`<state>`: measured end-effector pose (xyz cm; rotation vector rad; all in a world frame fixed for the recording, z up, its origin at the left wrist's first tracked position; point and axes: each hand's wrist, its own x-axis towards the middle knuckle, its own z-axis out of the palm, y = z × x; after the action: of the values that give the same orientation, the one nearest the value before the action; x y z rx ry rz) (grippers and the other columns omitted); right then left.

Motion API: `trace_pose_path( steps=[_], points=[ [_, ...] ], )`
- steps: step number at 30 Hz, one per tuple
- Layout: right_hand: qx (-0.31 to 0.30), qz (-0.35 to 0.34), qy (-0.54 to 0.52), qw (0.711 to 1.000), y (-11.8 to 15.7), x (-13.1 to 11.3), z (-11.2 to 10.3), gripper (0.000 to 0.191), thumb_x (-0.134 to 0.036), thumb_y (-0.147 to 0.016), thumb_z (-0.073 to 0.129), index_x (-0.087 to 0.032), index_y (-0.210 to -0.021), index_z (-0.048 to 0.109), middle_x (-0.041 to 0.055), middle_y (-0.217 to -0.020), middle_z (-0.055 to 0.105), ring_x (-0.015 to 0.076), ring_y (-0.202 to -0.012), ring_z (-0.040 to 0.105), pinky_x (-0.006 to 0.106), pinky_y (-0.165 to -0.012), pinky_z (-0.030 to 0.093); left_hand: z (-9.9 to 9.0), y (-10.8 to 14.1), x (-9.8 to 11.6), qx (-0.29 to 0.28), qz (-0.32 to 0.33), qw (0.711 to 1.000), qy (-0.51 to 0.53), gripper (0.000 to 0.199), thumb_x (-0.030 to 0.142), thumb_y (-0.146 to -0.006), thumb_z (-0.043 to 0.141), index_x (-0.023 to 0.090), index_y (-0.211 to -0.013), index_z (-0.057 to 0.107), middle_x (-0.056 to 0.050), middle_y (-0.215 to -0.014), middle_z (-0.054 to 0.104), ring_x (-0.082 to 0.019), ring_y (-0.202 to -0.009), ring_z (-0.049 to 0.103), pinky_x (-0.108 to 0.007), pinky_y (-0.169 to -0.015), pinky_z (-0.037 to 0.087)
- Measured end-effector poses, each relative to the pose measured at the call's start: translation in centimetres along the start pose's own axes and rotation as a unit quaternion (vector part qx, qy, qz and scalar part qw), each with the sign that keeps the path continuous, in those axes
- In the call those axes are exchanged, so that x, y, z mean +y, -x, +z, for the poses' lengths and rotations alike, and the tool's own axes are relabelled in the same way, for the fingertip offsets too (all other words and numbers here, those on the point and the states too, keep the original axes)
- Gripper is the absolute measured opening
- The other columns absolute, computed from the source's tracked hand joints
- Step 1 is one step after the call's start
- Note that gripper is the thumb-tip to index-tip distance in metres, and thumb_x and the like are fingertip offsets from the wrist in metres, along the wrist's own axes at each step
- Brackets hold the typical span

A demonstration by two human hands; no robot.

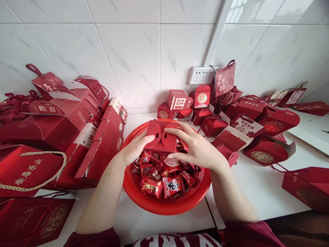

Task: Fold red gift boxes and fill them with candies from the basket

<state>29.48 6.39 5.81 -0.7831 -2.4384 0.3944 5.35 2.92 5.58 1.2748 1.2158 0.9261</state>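
A small red cardboard candy box (pixel 163 147) is over the back part of a red plastic basket (pixel 167 208). Its two rounded flaps, each with a hole, meet side by side on top. My left hand (pixel 136 147) holds the box's left side, thumb on the left flap; its other fingers are hidden behind the box. My right hand (pixel 192 144) has fingers curled over the right flap and its thumb low, near the candies. Red-wrapped candies (pixel 173 186) fill the basket, together with a twisted red cord (pixel 155 157).
Red gift boxes crowd the left side, including a large one (pixel 48 127) and a rope-handled one (pixel 25 171). Several more boxes (pixel 249 111) are piled at the back right. Behind the white counter (pixel 138 221) rises a tiled wall (pixel 128 58) with a power outlet (pixel 200 75).
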Motion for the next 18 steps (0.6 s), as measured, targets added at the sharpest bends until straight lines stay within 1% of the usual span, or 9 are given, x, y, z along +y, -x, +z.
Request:
trace_pose_path(
  steps=[4, 7, 9, 11, 13, 14, 15, 16, 18],
  points=[
    [-0.008, 0.01, 0.012, 1.0, 0.1, 0.1, 0.0, 0.075, -0.067, -0.086, 0.061, -0.026, -0.146, 0.045, 0.0157, -0.145, 0.046, 0.0347, -0.13, 0.054, 0.052, -0.097, 0.056, 0.2, 0.0, 0.2, 0.008, 0.011, 1.0, -0.013, 0.049, 0.052, -0.094, 0.055, 0.028, -0.137, 0.061, -0.002, -0.132, 0.067, -0.03, -0.131, 0.055, -0.043, -0.111, 0.046],
    [-0.002, 0.005, 0.025, 1.0, 0.0, 0.1, -0.1, 0.073, -0.068, -0.085, 0.06, -0.026, -0.144, 0.047, 0.0152, -0.144, 0.047, 0.0348, -0.124, 0.059, 0.051, -0.091, 0.059, 0.2, 0.1, 0.4, -0.009, 0.011, 1.0, -0.024, 0.05, 0.053, -0.095, 0.052, 0.029, -0.139, 0.059, -0.002, -0.138, 0.063, -0.029, -0.132, 0.055, -0.042, -0.113, 0.043],
    [0.003, 0.005, 0.037, 0.999, 0.0, 0.1, 0.0, 0.073, -0.068, -0.085, 0.059, -0.026, -0.144, 0.047, 0.0152, -0.144, 0.048, 0.0346, -0.12, 0.061, 0.05, -0.087, 0.06, 0.2, 0.2, 0.4, -0.009, 0.018, 0.999, -0.048, 0.052, 0.055, -0.096, 0.049, 0.029, -0.14, 0.057, -0.002, -0.142, 0.06, -0.029, -0.133, 0.054, -0.042, -0.113, 0.042],
    [0.002, 0.013, 0.05, 0.999, -0.1, 0.1, 0.2, 0.073, -0.068, -0.085, 0.06, -0.027, -0.144, 0.047, 0.0152, -0.143, 0.049, 0.0344, -0.117, 0.062, 0.051, -0.084, 0.061, 0.3, 0.4, 0.4, 0.029, 0.026, 0.992, -0.119, 0.059, 0.058, -0.094, 0.05, 0.03, -0.146, 0.05, -0.004, -0.145, 0.057, -0.03, -0.134, 0.052, -0.045, -0.114, 0.04],
    [-0.008, 0.03, 0.069, 0.997, -0.2, 0.0, 0.7, 0.073, -0.067, -0.084, 0.063, -0.027, -0.143, 0.049, 0.0157, -0.141, 0.05, 0.0351, -0.117, 0.063, 0.052, -0.082, 0.061, 0.5, 0.8, 0.2, 0.092, 0.024, 0.97, -0.224, 0.073, 0.061, -0.091, 0.055, 0.031, -0.154, 0.036, -0.007, -0.147, 0.055, -0.032, -0.135, 0.051, -0.05, -0.115, 0.036],
    [-0.014, 0.041, 0.078, 0.996, -0.2, -0.1, 0.9, 0.072, -0.066, -0.083, 0.065, -0.027, -0.142, 0.051, 0.0164, -0.141, 0.051, 0.0358, -0.118, 0.062, 0.053, -0.082, 0.061, 0.6, 1.0, 0.1, 0.115, 0.024, 0.955, -0.274, 0.08, 0.062, -0.089, 0.057, 0.031, -0.157, 0.029, -0.008, -0.149, 0.052, -0.033, -0.136, 0.049, -0.051, -0.116, 0.034],
    [-0.022, 0.054, 0.084, 0.995, -0.2, -0.1, 1.2, 0.073, -0.065, -0.082, 0.066, -0.026, -0.142, 0.051, 0.0174, -0.141, 0.05, 0.0369, -0.12, 0.061, 0.054, -0.083, 0.061, 0.8, 1.3, 0.0, 0.125, 0.027, 0.941, -0.314, 0.084, 0.063, -0.088, 0.057, 0.031, -0.158, 0.025, -0.009, -0.152, 0.048, -0.033, -0.139, 0.047, -0.051, -0.117, 0.032],
    [-0.03, 0.066, 0.086, 0.994, -0.2, -0.1, 1.5, 0.074, -0.065, -0.082, 0.067, -0.025, -0.142, 0.051, 0.0187, -0.142, 0.05, 0.0379, -0.122, 0.06, 0.055, -0.084, 0.061, 0.9, 1.5, -0.1, 0.12, 0.032, 0.93, -0.345, 0.084, 0.064, -0.088, 0.056, 0.031, -0.159, 0.024, -0.008, -0.155, 0.044, -0.033, -0.141, 0.043, -0.05, -0.118, 0.03],
    [-0.046, 0.083, 0.082, 0.992, -0.1, -0.2, 1.8, 0.077, -0.063, -0.082, 0.068, -0.024, -0.145, 0.048, 0.0207, -0.144, 0.048, 0.0396, -0.126, 0.057, 0.056, -0.085, 0.06, 1.3, 1.9, -0.2, 0.083, 0.037, 0.916, -0.39, 0.081, 0.067, -0.09, 0.051, 0.03, -0.158, 0.028, -0.007, -0.16, 0.036, -0.034, -0.145, 0.037, -0.049, -0.118, 0.03]
  ],
)
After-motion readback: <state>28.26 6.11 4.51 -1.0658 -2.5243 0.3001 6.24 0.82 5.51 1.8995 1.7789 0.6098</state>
